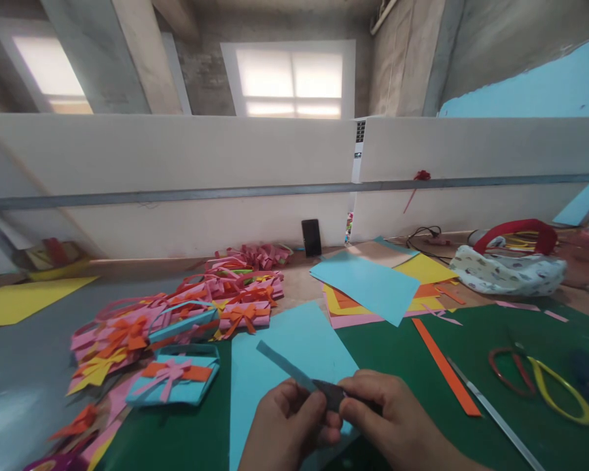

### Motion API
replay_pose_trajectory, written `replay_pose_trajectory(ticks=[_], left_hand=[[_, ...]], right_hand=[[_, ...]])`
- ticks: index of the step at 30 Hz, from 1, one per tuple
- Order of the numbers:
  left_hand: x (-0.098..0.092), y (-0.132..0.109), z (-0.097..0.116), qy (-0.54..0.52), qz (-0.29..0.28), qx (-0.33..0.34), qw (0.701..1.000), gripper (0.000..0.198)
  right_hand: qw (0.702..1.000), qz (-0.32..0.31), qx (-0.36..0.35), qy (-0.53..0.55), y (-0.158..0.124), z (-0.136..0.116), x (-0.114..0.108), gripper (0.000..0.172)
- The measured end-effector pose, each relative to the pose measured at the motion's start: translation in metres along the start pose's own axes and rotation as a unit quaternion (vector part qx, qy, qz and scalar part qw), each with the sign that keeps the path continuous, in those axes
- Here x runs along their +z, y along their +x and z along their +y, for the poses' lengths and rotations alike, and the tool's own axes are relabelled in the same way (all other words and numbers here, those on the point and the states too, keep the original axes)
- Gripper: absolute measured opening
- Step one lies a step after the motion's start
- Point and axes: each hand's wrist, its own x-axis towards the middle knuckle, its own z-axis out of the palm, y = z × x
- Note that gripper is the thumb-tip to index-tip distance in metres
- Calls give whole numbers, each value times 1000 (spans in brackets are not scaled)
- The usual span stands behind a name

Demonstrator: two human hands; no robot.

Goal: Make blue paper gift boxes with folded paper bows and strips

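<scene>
While the blue strip (pixel 285 365) is stretching lengthwise forward-left, I am seeing the nearer left hand (pixel 289 418) pinching it and the right hand (pixel 390 412) pinching a dark piece (pixel 330 394).

At the grip we counted one left hand (pixel 285 425), one right hand (pixel 395 415), one blue strip (pixel 283 364); beyond it, one phone (pixel 311 237); rightward, one long orange strip (pixel 445 367).
</scene>
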Motion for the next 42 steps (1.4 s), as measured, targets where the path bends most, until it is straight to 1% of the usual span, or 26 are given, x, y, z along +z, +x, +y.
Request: replay_pose_trajectory(ticks=[4, 8, 14, 19, 22, 24, 27, 29, 30, 33, 35, 37, 39, 41, 42], left_hand=[[-1, 1, -2, -6, -7, 6, 1000, 34], [-1, 2, -2, -5, -8, 9, 1000, 31], [0, 1, 0, 13, -18, -3, 1000, 28], [-2, 0, -1, 23, -26, 14, 999, 28], [-2, -1, 0, 45, -30, 26, 998, 28], [-2, -2, 2, 55, -25, 28, 998, 28], [-2, -3, 4, 49, -12, 19, 999, 28], [-2, -4, 6, 41, -6, 19, 999, 28], [-1, -5, 6, 42, -4, 21, 999, 28], [0, -7, 6, 68, -17, 20, 997, 27], [0, -7, 4, 97, -47, 9, 994, 27], [0, -6, -1, 125, -77, 0, 989, 28], [-1, -5, -5, 149, -100, -3, 984, 25], [-1, -4, -8, 164, -106, -5, 981, 23], [-1, -4, -9, 170, -108, -5, 980, 21]], right_hand=[[1000, 7, 9, -2, 0, 0, 0, 24], [1000, 9, 5, 1, 1, -2, -1, 23], [1000, 4, 6, 16, 0, -3, -3, 22], [999, -3, 5, 38, -3, -6, -4, 23], [994, -28, -4, 108, -2, -8, -7, 25], [984, -36, 9, 174, -1, -8, -9, 26], [957, 10, 83, 276, 2, -5, -14, 34], [937, 37, 107, 330, 4, -2, -16, 41], [934, 43, 107, 338, 4, -2, -16, 42], [953, 61, 93, 283, 3, -1, -15, 39], [964, 64, 79, 245, 2, -1, -13, 36], [970, 49, 64, 229, 1, -1, -11, 33], [975, 29, 51, 214, 0, 0, -8, 22], [978, 9, 42, 204, 0, 0, -6, 10], [978, 7, 39, 203, 1, 0, -6, 10]])
